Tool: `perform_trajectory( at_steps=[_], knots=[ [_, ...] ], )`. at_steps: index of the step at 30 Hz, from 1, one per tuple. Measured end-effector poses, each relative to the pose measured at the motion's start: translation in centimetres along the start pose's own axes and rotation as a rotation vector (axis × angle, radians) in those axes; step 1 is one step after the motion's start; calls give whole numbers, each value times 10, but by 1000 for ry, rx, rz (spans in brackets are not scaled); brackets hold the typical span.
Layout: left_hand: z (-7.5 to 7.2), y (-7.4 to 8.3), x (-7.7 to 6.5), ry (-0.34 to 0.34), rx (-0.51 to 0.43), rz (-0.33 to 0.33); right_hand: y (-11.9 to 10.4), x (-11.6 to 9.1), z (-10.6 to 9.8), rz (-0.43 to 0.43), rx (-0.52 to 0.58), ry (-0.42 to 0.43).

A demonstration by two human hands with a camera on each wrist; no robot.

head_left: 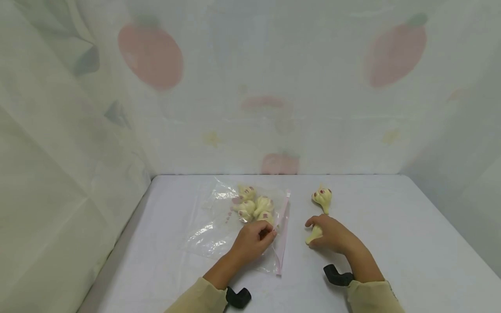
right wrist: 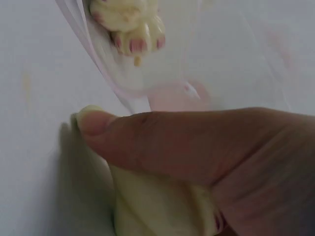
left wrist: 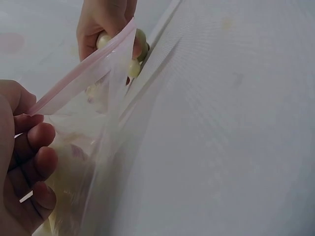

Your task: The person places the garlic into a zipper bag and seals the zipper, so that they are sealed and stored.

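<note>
A clear zip bag (head_left: 209,239) with a pink zip edge (head_left: 282,256) lies in the middle of the table, several pale garlic bulbs (head_left: 246,209) with purplish marks inside it. My left hand (head_left: 252,239) pinches the bag by its pink edge between thumb and forefinger; the left wrist view shows that edge lifted and the other fingers (left wrist: 42,162) curled loosely. To the right of the bag, my right hand (head_left: 333,234) grips a garlic bulb (right wrist: 157,201), thumb across its narrow neck. Just beyond that hand lies another garlic bulb (head_left: 322,198), its stem toward me.
The white table (head_left: 391,226) ends at a back edge against a pale curtain (head_left: 313,108) printed with fruit. More curtain hangs along the left and right sides. A black curved piece (head_left: 238,298) sits at each wrist by the sleeve cuffs.
</note>
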State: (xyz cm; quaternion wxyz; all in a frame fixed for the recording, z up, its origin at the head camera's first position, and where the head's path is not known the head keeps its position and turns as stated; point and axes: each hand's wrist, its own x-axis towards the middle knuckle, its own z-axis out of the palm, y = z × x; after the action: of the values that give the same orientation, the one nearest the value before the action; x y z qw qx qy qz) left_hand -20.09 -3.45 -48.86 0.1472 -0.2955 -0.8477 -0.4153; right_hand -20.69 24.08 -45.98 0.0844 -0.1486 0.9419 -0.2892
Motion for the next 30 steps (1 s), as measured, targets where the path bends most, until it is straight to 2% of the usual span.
perform_trajectory(
  at_steps=[6, 12, 21, 30],
  knots=[
    [0, 0, -1, -7, 14, -18, -11, 5, 12, -81, 0, 2],
    [0, 0, -1, -18, 8, -37, -20, 4, 14, -136, -2, 3],
    [0, -1, 0, -18, -6, -21, -21, 5, 14, -157, -7, -1],
    [0, -2, 1, -27, -12, -25, -19, 6, 13, -133, 44, -62]
  ],
)
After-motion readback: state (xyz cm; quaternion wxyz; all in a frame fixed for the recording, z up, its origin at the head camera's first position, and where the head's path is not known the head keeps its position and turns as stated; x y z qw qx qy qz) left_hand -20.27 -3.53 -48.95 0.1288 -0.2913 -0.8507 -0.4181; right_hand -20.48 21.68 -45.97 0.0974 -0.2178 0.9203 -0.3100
